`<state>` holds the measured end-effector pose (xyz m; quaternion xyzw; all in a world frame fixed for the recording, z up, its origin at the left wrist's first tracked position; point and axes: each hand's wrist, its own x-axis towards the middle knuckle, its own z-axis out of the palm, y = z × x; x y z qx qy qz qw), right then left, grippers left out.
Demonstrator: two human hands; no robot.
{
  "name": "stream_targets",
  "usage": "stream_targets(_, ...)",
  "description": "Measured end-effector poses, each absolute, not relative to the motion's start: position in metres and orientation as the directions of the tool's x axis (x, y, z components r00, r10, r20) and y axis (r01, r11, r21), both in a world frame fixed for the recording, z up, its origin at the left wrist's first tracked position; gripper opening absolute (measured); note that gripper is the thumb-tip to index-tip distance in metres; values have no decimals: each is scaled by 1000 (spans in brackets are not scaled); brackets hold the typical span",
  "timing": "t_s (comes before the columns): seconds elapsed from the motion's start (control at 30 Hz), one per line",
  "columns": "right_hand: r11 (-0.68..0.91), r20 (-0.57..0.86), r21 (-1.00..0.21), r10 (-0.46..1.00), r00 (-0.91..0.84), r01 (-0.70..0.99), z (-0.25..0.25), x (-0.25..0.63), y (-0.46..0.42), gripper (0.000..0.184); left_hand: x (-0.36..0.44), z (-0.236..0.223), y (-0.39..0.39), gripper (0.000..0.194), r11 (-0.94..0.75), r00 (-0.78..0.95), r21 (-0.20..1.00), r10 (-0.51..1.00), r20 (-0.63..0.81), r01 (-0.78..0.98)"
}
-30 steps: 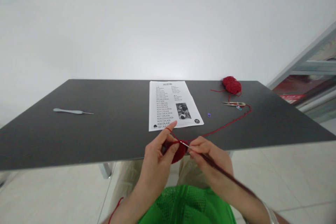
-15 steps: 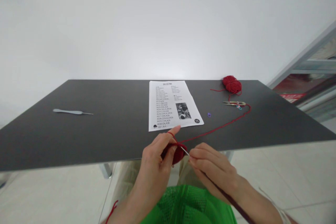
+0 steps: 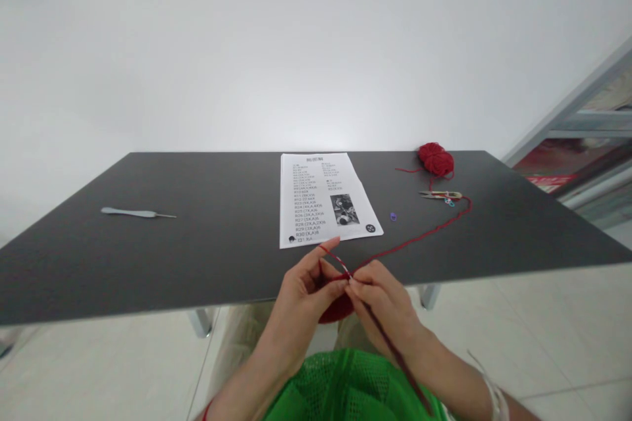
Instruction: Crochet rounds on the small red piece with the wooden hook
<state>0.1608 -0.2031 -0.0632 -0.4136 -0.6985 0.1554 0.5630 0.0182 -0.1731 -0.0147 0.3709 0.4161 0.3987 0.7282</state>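
Observation:
My left hand pinches a piece of red crochet work at the table's front edge, its index finger raised with red yarn looped over it. In my right hand is a crochet hook; a long dark red shaft, seemingly its handle, runs back beside the wrist. Its slim metal end meets the top edge of the work, where the fingertips of both hands come close together and partly cover the stitches. From there a red strand curves right across the table toward the ball of red yarn.
Printed pattern sheets lie just beyond my hands. To the right are thread snips, a blue stitch marker and a purple stitch marker. A grey-handled hook rests at the left of the dark table.
My right hand has moved left and closer to my left hand, with the hook's metal end now up along the yarn near the raised index finger. The table items stay put.

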Motion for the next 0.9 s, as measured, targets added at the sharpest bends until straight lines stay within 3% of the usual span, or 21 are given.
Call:
stream_targets(0.07,704,771,-482,623,-129,521,-69,161,-202,19,19,-17,-172,58,446,350,826,878,-327,-346)
stream_targets(0.1,724,790,-464,599,-132,510,-70,161,-201,21,18,-18,-171,56,460,368,803,871,-326,-379)
stream_targets(0.17,711,757,-593,653,-40,376,-68,162,-199,18,15,-17,-167,53,499,413,761,849,-331,-416)
stream_targets(0.23,610,620,-782,783,54,131,-62,163,-196,11,11,-15,-163,50,527,443,737,830,-339,-424)
stream_targets(0.33,488,483,-869,872,74,-82,-49,168,-195,8,4,-11,-159,48,533,480,738,816,-320,-413)
stream_targets(0.57,603,586,-778,798,-142,176,-21,184,-200,12,-5,-7,-153,45,531,538,801,776,-329,-276)
stream_targets(0.9,524,479,-848,823,-305,81,0,194,-193,16,-18,-4,-144,44,537,670,838,656,-347,-92)
